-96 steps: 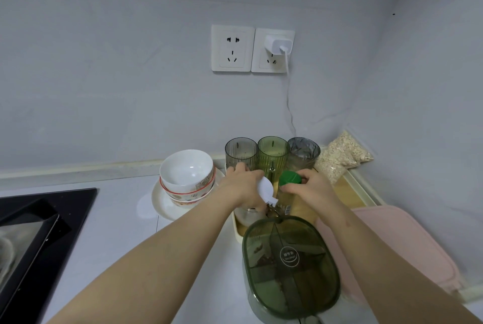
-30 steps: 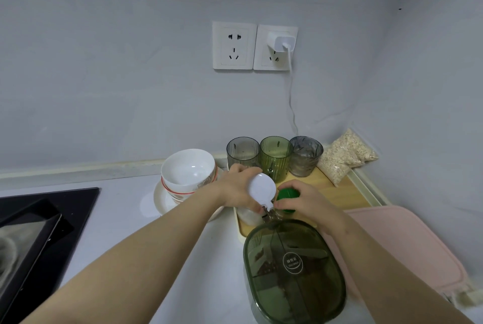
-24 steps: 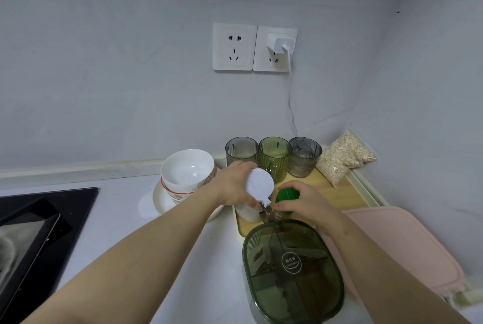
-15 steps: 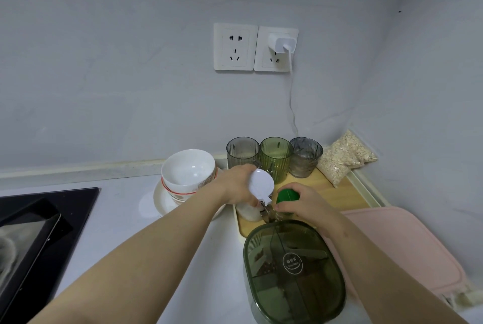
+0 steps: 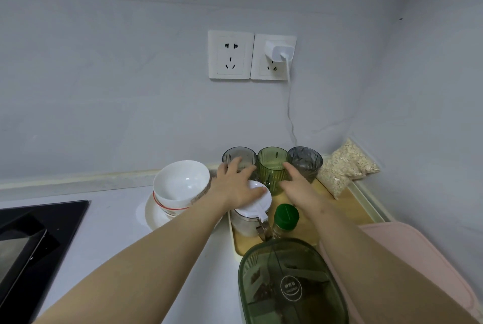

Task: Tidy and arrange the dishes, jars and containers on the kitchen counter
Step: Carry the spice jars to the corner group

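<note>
White-lidded jar (image 5: 256, 204) beside green-capped bottle (image 5: 285, 219) (both upright) on tray (image 5: 349, 199); tinted cups (image 5: 271, 169) behind.

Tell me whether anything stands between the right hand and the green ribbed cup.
Nothing visible does. The right hand reaches the green cup at its right side, fingers straight. The green-capped bottle and white-lidded jar stand nearer the person, out of that path.

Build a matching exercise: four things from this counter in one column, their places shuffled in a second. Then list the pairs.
1 bowl stack
2 charger
3 oat bag
4 green-capped bottle

A in the back right corner
B beside the white-lidded jar
C plugged into a wall socket
D on a white plate

Pairs: 1-D, 2-C, 3-A, 4-B.
</note>
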Demonstrator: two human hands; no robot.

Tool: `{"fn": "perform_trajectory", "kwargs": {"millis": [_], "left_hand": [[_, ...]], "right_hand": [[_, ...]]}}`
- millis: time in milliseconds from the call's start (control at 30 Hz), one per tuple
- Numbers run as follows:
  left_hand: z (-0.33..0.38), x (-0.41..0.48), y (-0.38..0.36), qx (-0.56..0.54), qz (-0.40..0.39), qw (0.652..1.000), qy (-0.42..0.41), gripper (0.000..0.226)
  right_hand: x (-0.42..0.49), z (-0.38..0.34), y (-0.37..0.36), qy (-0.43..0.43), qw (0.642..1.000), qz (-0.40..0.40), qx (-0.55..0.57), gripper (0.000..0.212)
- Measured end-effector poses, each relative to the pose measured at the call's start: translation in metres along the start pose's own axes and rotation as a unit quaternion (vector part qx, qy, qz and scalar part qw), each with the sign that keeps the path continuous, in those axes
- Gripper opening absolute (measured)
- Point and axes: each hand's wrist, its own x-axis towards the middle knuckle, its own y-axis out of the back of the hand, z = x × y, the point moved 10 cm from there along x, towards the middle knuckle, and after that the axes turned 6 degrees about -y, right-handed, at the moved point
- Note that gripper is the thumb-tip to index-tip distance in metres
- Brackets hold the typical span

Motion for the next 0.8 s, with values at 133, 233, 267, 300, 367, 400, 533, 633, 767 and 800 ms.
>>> {"fn": "perform_trajectory", "kwargs": {"millis": [133, 233, 267, 300, 367, 400, 533, 633, 767, 800], "left_hand": [[0.0, 0.013, -0.01, 0.05, -0.018, 0.999, -0.004, 0.067], [0.013, 0.022, -0.011, 0.105, -0.008, 0.994, -0.037, 0.066], [0.016, 0.024, -0.013, 0.117, -0.014, 0.992, -0.045, 0.065], [0.019, 0.026, -0.016, 0.125, -0.022, 0.991, -0.048, 0.065], [0.023, 0.03, -0.021, 0.133, -0.035, 0.989, -0.045, 0.063], [0.023, 0.031, -0.022, 0.136, -0.039, 0.989, -0.044, 0.062], [0.023, 0.033, -0.021, 0.142, -0.045, 0.988, -0.035, 0.061], [0.023, 0.034, -0.022, 0.151, -0.048, 0.987, -0.028, 0.063], [0.021, 0.035, -0.023, 0.147, -0.054, 0.987, -0.026, 0.064], [0.021, 0.035, -0.024, 0.145, -0.058, 0.987, -0.026, 0.064]], "right_hand": [[0.022, 0.011, 0.019, -0.029, 0.997, 0.07, -0.015, 0.072], [0.035, 0.023, 0.026, -0.043, 0.996, 0.072, -0.037, 0.067], [0.038, 0.026, 0.026, -0.042, 0.995, 0.068, -0.054, 0.06], [0.04, 0.027, 0.029, -0.041, 0.994, 0.076, -0.072, 0.053], [0.041, 0.026, 0.042, -0.039, 0.986, 0.125, -0.103, 0.038], [0.041, 0.026, 0.05, -0.035, 0.981, 0.153, -0.114, 0.032], [0.042, 0.021, 0.06, -0.013, 0.967, 0.193, -0.164, 0.024], [0.041, 0.017, 0.058, 0.001, 0.959, 0.209, -0.193, 0.022], [0.04, 0.014, 0.058, 0.003, 0.953, 0.221, -0.206, 0.021], [0.041, 0.014, 0.058, 0.007, 0.954, 0.215, -0.207, 0.021]]}}
